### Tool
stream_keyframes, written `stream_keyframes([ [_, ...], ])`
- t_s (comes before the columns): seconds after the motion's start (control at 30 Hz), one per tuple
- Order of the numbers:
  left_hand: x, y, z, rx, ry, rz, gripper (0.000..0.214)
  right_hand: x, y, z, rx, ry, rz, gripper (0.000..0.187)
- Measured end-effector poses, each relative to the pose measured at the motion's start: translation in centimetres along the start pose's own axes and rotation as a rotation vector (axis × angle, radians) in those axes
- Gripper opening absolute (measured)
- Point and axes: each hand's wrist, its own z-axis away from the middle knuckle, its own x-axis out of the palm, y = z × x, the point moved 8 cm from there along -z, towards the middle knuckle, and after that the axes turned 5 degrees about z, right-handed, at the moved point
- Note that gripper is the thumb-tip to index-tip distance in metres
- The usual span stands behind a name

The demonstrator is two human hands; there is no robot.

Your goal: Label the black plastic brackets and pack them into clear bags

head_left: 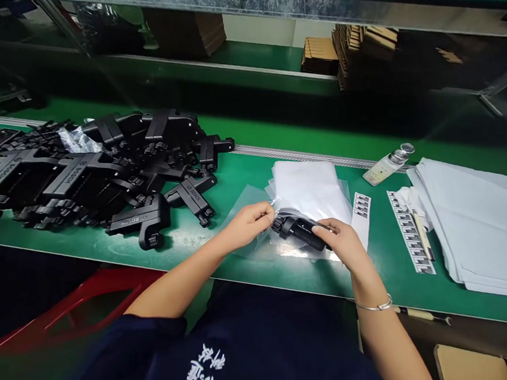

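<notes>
Near the centre of the frame, the right hand (pixel 344 244) covers one end of the black part (pixel 306 234), and the left hand's (pixel 256 220) curled fingers hide the pinched edge of the clear plastic bag (pixel 298 212). At left, the pile of black parts (pixel 77 174) buries its lower pieces. The bottle's (pixel 386 166) label, right of centre, is too small to read. The white sheets (pixel 484 224) run off the right edge; the cardboard box (pixel 469 365) at lower right is cut by the bottom. The table hides some of the red chair (pixel 111 278), lower left.
</notes>
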Motion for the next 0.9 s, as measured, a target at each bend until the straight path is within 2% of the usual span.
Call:
stream_keyframes([
  [0.17,-0.3,3.1,-0.5,0.052,0.011,-0.11,0.019,-0.4,-0.9,0.1,-0.026,-0.033,0.022,0.043],
  [0.27,1.0,5.2,-0.9,0.128,-0.053,-0.277,0.017,-0.4,-1.5,1.3,-0.082,0.014,0.141,0.04],
  [0.37,4.7,6.2,-0.9,0.174,-0.116,-0.439,0.018,0.1,-3.2,2.8,-0.283,0.144,0.383,0.038],
  [0.47,10.8,7.2,0.5,0.345,-0.206,-0.508,0.021,2.0,-4.9,4.0,-0.578,0.2,0.538,0.035],
  [0.53,14.9,8.1,2.5,0.537,-0.38,-0.488,0.019,2.8,-5.0,4.4,-0.694,0.198,0.613,0.036],
  [0.57,16.0,8.5,3.4,0.606,-0.472,-0.455,0.018,2.9,-4.9,4.5,-0.724,0.194,0.649,0.037],
  [0.6,16.2,8.9,4.0,0.646,-0.538,-0.412,0.017,2.9,-4.7,4.7,-0.749,0.19,0.677,0.037],
  [0.63,15.5,9.3,4.1,0.654,-0.559,-0.372,0.017,2.7,-4.7,5.0,-0.778,0.19,0.692,0.035],
  [0.67,14.1,9.6,3.7,0.633,-0.549,-0.354,0.021,2.5,-4.8,5.5,-0.811,0.193,0.695,0.033],
  [0.73,10.3,9.5,1.9,0.531,-0.453,-0.415,0.037,2.3,-5.4,6.9,-0.881,0.19,0.698,0.029],
  [0.8,7.5,8.0,0.0,0.36,-0.462,-0.567,0.05,2.7,-6.6,8.4,-0.955,0.143,0.717,0.03],
  [0.83,6.8,6.9,-0.6,0.271,-0.515,-0.605,0.052,3.0,-7.1,9.1,-0.985,0.101,0.728,0.032],
  [0.9,6.6,4.8,-1.0,0.129,-0.646,-0.544,0.049,2.9,-7.8,10.2,-1.034,0.06,0.696,0.035],
])
